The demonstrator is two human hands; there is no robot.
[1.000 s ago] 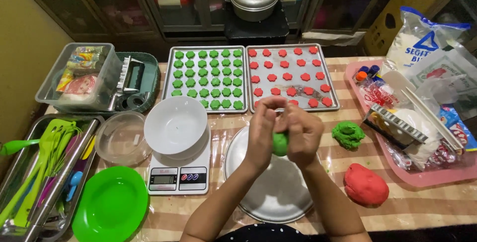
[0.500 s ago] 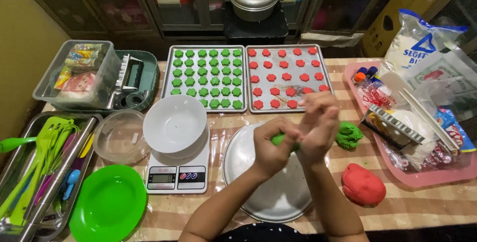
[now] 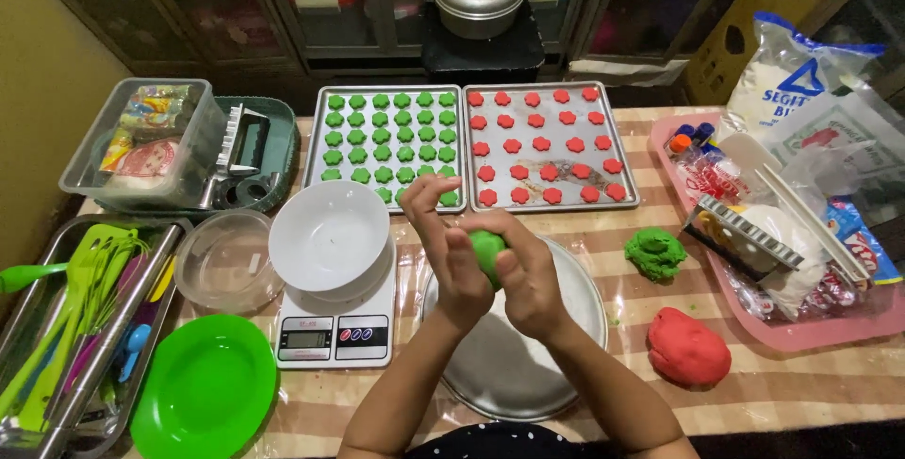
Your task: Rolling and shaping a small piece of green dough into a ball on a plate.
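Note:
Between my two palms sits a small green dough ball (image 3: 487, 250), held above a round metal plate (image 3: 566, 327). My left hand (image 3: 448, 256) presses it from the left with fingers stretched up. My right hand (image 3: 528, 275) cups it from the right. A lump of green dough (image 3: 655, 254) and a bigger lump of red dough (image 3: 688, 348) lie on the striped tablecloth to the right. Behind my hands stand a baking tray of green dough flowers (image 3: 386, 143) and a tray of red ones (image 3: 547, 146).
A white bowl (image 3: 328, 237) rests on a digital scale (image 3: 332, 336) at my left, beside a clear bowl (image 3: 226, 259) and a green plate (image 3: 203, 398). A metal tray of utensils (image 3: 66, 327) is far left. A pink tray (image 3: 801, 327) with bags and tools fills the right.
My hands slid against each other around the green ball: the right hand, raised half a second ago, has come back down, and the left fingers now point up.

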